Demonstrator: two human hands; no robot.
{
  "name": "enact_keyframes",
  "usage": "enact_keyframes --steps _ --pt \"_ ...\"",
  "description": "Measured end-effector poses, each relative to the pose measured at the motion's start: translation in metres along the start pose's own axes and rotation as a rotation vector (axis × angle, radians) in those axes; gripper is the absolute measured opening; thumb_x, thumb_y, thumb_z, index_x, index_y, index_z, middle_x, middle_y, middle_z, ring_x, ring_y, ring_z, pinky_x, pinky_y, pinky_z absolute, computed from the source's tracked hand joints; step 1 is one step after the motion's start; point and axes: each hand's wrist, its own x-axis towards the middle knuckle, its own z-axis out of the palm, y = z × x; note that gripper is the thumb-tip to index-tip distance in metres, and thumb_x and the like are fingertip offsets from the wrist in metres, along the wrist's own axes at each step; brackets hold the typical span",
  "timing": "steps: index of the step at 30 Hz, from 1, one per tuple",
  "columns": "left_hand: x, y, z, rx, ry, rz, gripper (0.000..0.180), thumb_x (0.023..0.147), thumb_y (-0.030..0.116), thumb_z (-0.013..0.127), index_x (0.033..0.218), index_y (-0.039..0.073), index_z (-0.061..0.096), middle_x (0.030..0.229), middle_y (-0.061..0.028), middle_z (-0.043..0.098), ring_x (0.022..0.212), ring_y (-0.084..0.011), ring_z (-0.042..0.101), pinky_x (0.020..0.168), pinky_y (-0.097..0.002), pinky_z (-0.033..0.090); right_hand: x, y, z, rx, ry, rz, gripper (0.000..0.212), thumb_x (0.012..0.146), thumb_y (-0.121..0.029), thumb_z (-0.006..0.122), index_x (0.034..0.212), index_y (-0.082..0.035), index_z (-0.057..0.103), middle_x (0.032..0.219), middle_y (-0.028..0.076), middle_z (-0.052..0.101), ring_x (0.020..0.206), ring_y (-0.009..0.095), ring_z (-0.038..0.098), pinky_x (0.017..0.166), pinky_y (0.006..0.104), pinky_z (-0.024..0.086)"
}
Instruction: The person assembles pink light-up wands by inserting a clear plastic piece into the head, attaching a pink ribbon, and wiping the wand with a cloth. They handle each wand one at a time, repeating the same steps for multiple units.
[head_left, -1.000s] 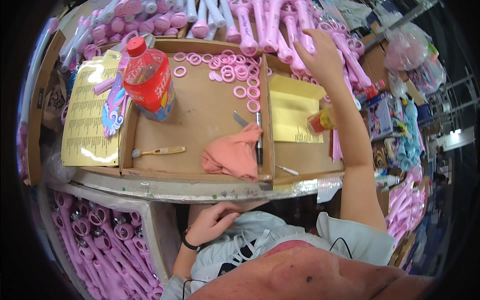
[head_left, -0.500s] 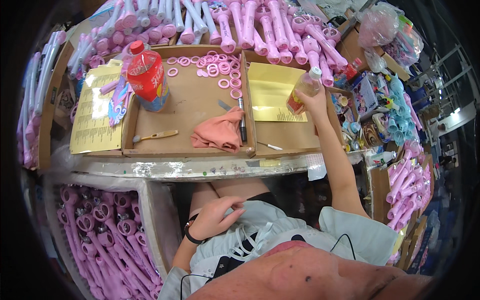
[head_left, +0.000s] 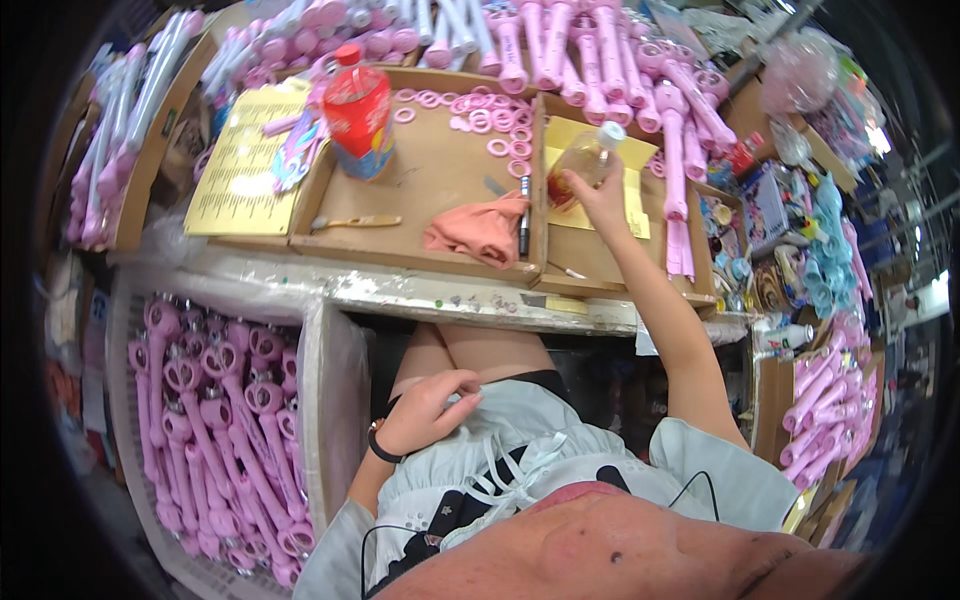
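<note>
My right hand [head_left: 602, 202] is wrapped around a clear plastic bottle [head_left: 587, 163] with a white cap, tilted over the right compartment of a cardboard tray. Some reddish-brown colour shows in its lower part. Under it lies a yellow sheet [head_left: 632, 200]. My left hand [head_left: 432, 408] rests on my lap, empty, its fingers loosely bent and apart. A red-labelled drink bottle [head_left: 358, 125] with a red cap stands upright in the tray's left compartment. Near the divider lie an orange cloth [head_left: 478, 232] and a black marker pen [head_left: 524, 218].
Pink rings [head_left: 480, 120] and a wooden-handled brush [head_left: 357, 221] lie in the tray [head_left: 400, 255]. Pink wands [head_left: 600, 60] are heaped behind it. More wands [head_left: 230, 440] fill a crate at lower left. A printed yellow sheet [head_left: 240, 165] lies at left; small parts [head_left: 725, 225] crowd the right.
My right hand has drawn the clear bottle leftward over the yellow sheet and tilted it. A pink wand now shows further down beside my forearm. The whole view has shifted; my left hand stays on my lap.
</note>
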Motion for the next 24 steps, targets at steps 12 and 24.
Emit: enact_keyframes --steps 12,24 --pt "-0.204 0.013 -0.077 -0.616 0.734 -0.331 0.026 0.097 0.020 0.046 0.111 0.000 0.055 0.093 -0.0100 0.063 0.085 -0.0168 0.062 0.078 -0.0301 0.050 0.006 0.003 -0.035 -0.925 0.210 -0.063 0.067 0.086 -0.030 0.063 0.134 0.007 0.035 0.132 0.025 0.044 0.120 0.035 0.044 0.103 0.0380 0.034" --pt "-0.431 -0.227 -0.128 -1.165 1.582 -1.117 0.059 0.090 0.047 0.050 0.130 0.005 0.038 0.113 -0.0261 0.056 0.098 -0.0350 0.060 0.085 -0.0425 0.052 -0.062 -0.088 -0.076 -0.263 0.397 -0.229 0.027 0.092 -0.009 0.054 0.115 0.007 0.055 0.086 0.013 0.064 0.076 0.018 0.062 0.069 0.0284 0.053"
